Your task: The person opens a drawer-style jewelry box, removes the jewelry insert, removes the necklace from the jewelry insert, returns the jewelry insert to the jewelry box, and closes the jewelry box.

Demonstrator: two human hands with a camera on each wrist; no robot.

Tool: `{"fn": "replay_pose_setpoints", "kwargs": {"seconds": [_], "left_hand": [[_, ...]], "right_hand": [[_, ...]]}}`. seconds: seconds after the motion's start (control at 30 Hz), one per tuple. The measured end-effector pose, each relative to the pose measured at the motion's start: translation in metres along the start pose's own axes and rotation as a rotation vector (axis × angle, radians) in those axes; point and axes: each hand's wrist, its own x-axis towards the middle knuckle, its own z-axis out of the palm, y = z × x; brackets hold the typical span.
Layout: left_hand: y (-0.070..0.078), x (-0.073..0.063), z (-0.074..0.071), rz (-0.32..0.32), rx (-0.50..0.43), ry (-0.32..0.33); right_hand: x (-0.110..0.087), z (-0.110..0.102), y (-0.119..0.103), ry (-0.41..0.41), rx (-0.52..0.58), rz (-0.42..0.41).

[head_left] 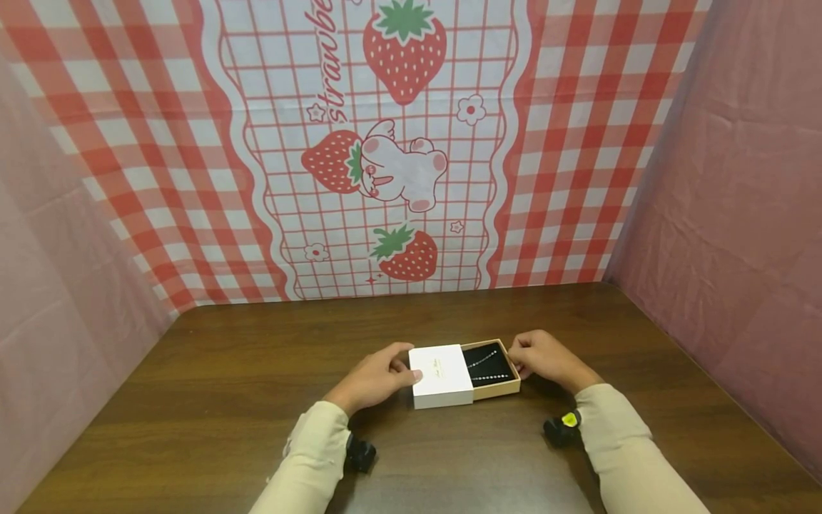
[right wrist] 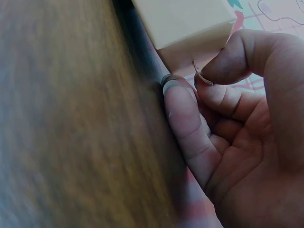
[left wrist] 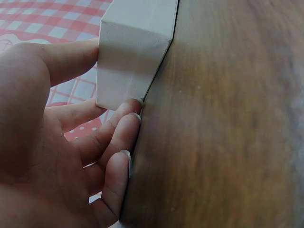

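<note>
A small white jewelry box sleeve (head_left: 442, 375) with gold lettering lies on the table, its tan drawer (head_left: 496, 392) slid partly out on the right. On the drawer's black insert (head_left: 486, 363) rests a sparkling chain (head_left: 489, 378) in two strands, part of it hidden under the sleeve. My left hand (head_left: 379, 375) grips the sleeve's left end, thumb on the near side and index finger at the far corner. With thumb and index finger, my right hand (head_left: 541, 357) pinches a thin pull ribbon (right wrist: 197, 71) at the drawer's right end.
The brown wooden table (head_left: 257, 414) runs back to a red-and-white checked cloth (head_left: 578, 143) with strawberry prints. Pink cloth (head_left: 726, 214) hangs along both sides. A black wrist camera (head_left: 361, 454) sits on each wrist, just above the table.
</note>
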Motion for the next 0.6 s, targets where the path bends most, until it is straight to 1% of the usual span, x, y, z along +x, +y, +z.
{"fn": "replay_pose_setpoints", "kwargs": {"seconds": [0.23, 0.5, 0.6], "left_hand": [[-0.0004, 0.0002, 0.0000, 0.006, 0.002, 0.002], [-0.0005, 0.0004, 0.0004, 0.001, 0.006, 0.002], [-0.0005, 0.0004, 0.0005, -0.001, 0.006, 0.003]], "right_hand": [[0.0021, -0.0014, 0.0020, 0.003, -0.027, 0.016], [0.0030, -0.0020, 0.0036, 0.003, -0.003, 0.024], [0.0029, -0.0025, 0.0034, 0.003, -0.010, 0.029]]}}
